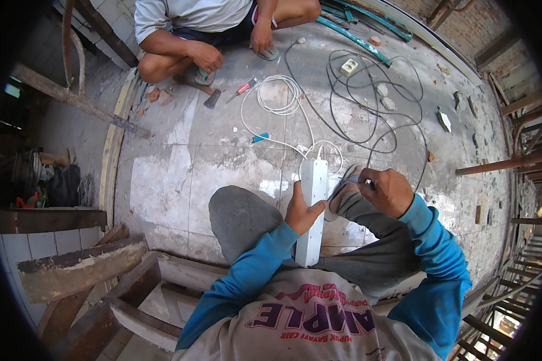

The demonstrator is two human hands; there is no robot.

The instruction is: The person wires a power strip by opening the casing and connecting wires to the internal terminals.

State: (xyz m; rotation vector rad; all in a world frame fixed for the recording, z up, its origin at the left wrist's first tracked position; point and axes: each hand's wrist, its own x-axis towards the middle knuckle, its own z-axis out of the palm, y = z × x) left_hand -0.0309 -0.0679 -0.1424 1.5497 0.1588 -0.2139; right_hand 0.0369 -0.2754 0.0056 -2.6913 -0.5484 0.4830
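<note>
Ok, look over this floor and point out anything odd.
The black cable sprawls in loose, crossing loops, unlike the coiled white cable. The tile floor is stained and patchy, with broken rubble strewn on it. A hatchet lies by the co-worker's foot, seemingly an awkward spot.

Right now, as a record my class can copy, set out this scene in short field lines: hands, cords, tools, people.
Left hand: the person's left hand grips a long white box
Right hand: the person's right hand is closed around something small, too hidden to name
Cords: a coiled white cord beyond the box; a looped dark cable to its right
Socket: pale socket block among the dark loops
Tool: red-handled tool left of the white coil
Other person: crouching opposite
</note>
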